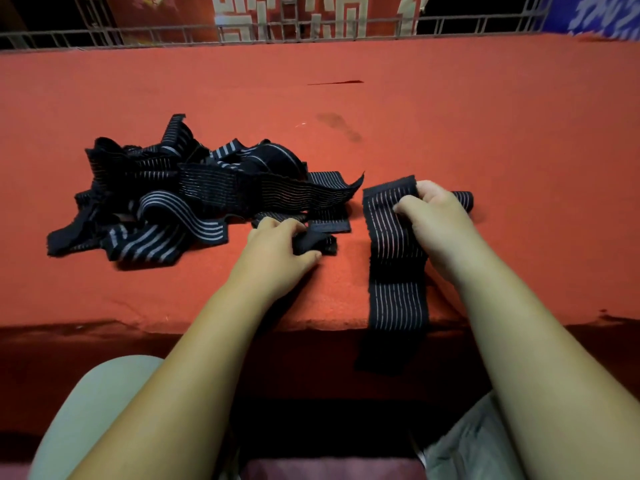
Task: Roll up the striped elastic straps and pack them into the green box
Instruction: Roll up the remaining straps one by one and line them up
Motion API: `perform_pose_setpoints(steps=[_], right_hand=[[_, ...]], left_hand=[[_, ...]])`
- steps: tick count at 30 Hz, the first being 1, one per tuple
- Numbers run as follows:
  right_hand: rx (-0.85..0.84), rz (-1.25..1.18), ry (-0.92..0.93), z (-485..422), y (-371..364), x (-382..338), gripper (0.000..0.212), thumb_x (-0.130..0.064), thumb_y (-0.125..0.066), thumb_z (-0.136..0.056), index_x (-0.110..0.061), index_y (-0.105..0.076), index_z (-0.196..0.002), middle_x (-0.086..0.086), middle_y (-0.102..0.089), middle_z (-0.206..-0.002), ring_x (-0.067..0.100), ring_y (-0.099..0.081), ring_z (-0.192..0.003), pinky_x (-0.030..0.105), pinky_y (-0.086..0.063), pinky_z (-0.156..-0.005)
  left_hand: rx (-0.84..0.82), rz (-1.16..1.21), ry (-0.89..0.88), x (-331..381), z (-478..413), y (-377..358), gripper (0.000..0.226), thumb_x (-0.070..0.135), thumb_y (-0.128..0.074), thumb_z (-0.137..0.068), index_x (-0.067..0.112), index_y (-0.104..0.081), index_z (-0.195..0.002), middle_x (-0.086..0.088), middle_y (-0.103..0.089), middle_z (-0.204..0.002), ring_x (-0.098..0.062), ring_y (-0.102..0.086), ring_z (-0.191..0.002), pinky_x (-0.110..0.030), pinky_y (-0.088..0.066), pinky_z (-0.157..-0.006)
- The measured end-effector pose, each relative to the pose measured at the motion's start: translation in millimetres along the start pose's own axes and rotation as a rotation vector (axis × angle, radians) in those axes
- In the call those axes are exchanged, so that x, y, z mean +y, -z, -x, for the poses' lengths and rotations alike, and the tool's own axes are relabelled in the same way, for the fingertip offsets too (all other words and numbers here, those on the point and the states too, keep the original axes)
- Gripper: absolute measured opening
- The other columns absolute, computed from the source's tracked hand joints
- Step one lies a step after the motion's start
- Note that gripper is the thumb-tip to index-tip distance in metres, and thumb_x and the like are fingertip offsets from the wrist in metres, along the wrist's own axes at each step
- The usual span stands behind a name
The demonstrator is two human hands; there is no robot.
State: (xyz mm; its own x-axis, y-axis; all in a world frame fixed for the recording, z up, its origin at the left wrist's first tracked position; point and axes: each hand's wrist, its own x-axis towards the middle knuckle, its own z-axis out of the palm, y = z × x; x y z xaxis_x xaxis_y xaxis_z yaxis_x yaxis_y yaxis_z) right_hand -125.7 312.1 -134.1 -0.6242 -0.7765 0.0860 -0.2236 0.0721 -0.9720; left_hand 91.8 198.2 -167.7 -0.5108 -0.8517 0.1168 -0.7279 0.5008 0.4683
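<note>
Right hand (436,216) gripped the top end of one striped elastic strap (394,271), fingers curled over it. The strap's lower half hung over the table (450,116) front edge. Left hand (277,244) pinched a bunched strap end (317,241) just beside the tangled pile of straps (180,188).

Risk: the hanging tail may drag the strap off if the grip slackens; elastic may spring a loose roll open.

Green box not in view; contents unknown.

Red table (450,116), metal railing (138,32), perhaps banners (294,15) behind
</note>
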Motion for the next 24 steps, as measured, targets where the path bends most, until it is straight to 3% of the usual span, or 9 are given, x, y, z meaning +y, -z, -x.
perform_pose_setpoints(steps=[3,5,9,12,15,19,21,22,24], right_hand=[[-0.028,0.049,-0.041,-1,-3,4,0.021,-0.019,-0.056,-0.083,-0.021,-0.068,-0.100,0.001,-0.072,-0.083,0.021,-0.065,-0.072,0.038,-0.049,-0.070],[-0.062,0.071,-0.059,-1,-5,4,0.018,-0.019,-0.058,-0.085,-0.022,-0.067,-0.100,-0.001,-0.071,-0.083,0.021,-0.065,-0.071,0.040,-0.050,-0.068],[-0.202,0.090,-0.035,1,-11,9,0.015,-0.020,-0.071,-0.095,-0.022,-0.072,-0.110,-0.004,-0.081,-0.090,0.015,-0.076,-0.079,0.040,-0.059,-0.079],[-0.304,0.170,-0.007,3,-14,14,0.020,-0.032,-0.085,-0.091,-0.020,-0.077,-0.105,-0.009,-0.077,-0.080,0.009,-0.071,-0.072,0.030,-0.054,-0.073],[-0.363,0.237,0.045,7,-15,12,0.014,-0.029,-0.083,-0.094,-0.019,-0.074,-0.097,-0.007,-0.073,-0.078,0.007,-0.067,-0.070,0.030,-0.051,-0.072],[-0.490,0.113,0.098,15,-11,1,0.005,-0.022,-0.074,-0.100,-0.020,-0.070,-0.098,0.002,-0.077,-0.099,0.015,-0.069,-0.089,0.043,-0.052,-0.087],[-0.540,0.105,0.144,18,-10,-4,0.011,-0.022,-0.075,-0.098,-0.014,-0.070,-0.104,0.007,-0.078,-0.119,0.024,-0.073,-0.105,0.053,-0.053,-0.100],[-0.556,0.113,0.164,20,-11,-5,0.015,-0.021,-0.075,-0.097,-0.011,-0.070,-0.108,0.005,-0.076,-0.128,0.027,-0.072,-0.117,0.050,-0.051,-0.109],[-0.573,0.103,0.194,22,-15,-6,0.017,-0.015,-0.074,-0.099,-0.004,-0.066,-0.109,-0.011,-0.071,-0.138,0.019,-0.066,-0.129,0.037,-0.049,-0.111]], left_hand=[[0.086,0.178,0.037,3,-1,7,0.034,0.039,-0.074,-0.094,0.030,-0.074,-0.126,0.007,-0.069,-0.119,-0.016,-0.065,-0.114,-0.026,-0.044,-0.093],[0.132,0.276,0.096,3,-3,13,0.020,0.038,-0.068,-0.099,0.028,-0.079,-0.112,0.010,-0.076,-0.106,-0.012,-0.068,-0.104,-0.027,-0.043,-0.085],[0.160,0.417,0.125,-5,-1,21,0.055,0.059,-0.056,-0.105,0.008,-0.072,-0.092,-0.008,-0.066,-0.077,-0.018,-0.062,-0.076,-0.036,-0.044,-0.072],[0.125,0.522,0.199,-6,2,25,0.059,0.064,-0.056,-0.103,0.009,-0.075,-0.094,-0.003,-0.065,-0.079,-0.024,-0.070,-0.072,-0.022,-0.052,-0.061],[0.063,0.787,0.319,-5,-1,30,0.049,0.058,-0.061,-0.102,0.012,-0.080,-0.101,-0.005,-0.076,-0.089,-0.025,-0.076,-0.071,-0.035,-0.066,-0.072],[0.027,1.124,0.376,4,6,40,0.033,0.036,-0.056,-0.108,0.008,-0.073,-0.112,-0.005,-0.077,-0.086,-0.023,-0.075,-0.064,-0.031,-0.060,-0.056],[-0.001,1.207,0.365,4,6,40,0.031,0.033,-0.055,-0.109,0.008,-0.071,-0.114,-0.006,-0.079,-0.091,-0.026,-0.077,-0.071,-0.037,-0.065,-0.065],[-0.025,1.257,0.359,3,7,41,0.030,0.033,-0.055,-0.109,0.008,-0.071,-0.116,-0.009,-0.078,-0.098,-0.029,-0.078,-0.078,-0.042,-0.066,-0.073],[-0.108,1.388,0.350,1,7,41,0.029,0.031,-0.055,-0.108,0.007,-0.069,-0.119,-0.014,-0.076,-0.107,-0.032,-0.077,-0.089,-0.048,-0.065,-0.086]])
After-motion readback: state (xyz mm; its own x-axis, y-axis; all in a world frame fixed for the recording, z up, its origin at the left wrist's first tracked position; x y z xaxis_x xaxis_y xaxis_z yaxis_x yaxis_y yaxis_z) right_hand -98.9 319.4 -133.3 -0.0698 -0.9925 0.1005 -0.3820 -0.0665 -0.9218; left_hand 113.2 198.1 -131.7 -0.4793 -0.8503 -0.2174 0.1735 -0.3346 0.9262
